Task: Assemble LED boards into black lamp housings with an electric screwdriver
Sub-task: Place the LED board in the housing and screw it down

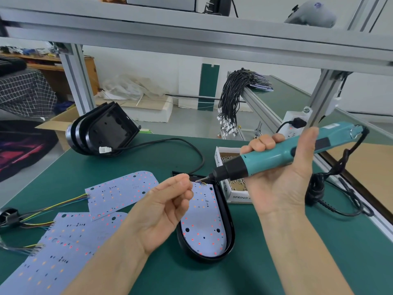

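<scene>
Screwdriver (282,155), teal with a black nose, is gripped in the right hand (282,177), fingers curled round its barrel, palm turned up, and is tilted so that the bit points down toward the left hand (168,207). The left hand's fingertips (185,179) are pinched together right at the bit's tip; whether a screw is held there cannot be told. Beneath and between the 2 hands, a black lamp housing (228,226) is laid on the green table (276,262) with a white LED board (204,226) seated inside it. Behind the right hand, an open white box of screws (225,153) is seen. Left of the left hand, loose LED boards (121,192) with coloured wires are spread. Farther beyond the left hand, stacked empty housings (104,129) are leaned on edge.
</scene>
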`<state>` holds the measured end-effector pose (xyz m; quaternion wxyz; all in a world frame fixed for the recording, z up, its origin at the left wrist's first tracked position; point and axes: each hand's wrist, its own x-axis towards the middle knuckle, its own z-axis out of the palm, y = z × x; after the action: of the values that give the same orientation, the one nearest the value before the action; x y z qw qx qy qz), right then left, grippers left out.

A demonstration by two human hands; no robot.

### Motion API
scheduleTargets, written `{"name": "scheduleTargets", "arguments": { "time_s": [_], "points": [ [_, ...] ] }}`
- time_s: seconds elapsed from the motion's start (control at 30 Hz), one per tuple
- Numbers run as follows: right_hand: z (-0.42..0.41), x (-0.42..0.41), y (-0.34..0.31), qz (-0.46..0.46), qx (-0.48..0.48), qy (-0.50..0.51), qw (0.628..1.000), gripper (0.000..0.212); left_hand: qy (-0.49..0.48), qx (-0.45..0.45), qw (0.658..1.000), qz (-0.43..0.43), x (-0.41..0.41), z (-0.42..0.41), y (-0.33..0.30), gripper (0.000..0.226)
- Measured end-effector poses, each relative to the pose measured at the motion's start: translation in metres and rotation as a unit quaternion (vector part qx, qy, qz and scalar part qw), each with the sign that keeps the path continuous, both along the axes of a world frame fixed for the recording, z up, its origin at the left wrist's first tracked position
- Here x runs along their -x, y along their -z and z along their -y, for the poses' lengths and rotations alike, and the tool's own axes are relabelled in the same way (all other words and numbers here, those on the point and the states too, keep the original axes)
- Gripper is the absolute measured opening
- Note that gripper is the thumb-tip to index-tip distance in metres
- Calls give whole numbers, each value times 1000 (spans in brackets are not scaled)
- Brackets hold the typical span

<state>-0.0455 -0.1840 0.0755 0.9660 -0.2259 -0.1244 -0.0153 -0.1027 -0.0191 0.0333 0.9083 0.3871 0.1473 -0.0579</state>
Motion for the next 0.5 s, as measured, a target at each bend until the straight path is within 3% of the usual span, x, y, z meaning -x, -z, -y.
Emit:
{"name": "scheduleTargets", "arguments": {
  "time_s": [0.13,0.5],
  "points": [
    [-1,0,2,2,5,-3,1000,39,3,-1,1000,-8,0,2,0,9],
    [-4,-1,2,6,5,4,1000,39,34,105,994,-26,0,6,-2,8]
  ]
}}
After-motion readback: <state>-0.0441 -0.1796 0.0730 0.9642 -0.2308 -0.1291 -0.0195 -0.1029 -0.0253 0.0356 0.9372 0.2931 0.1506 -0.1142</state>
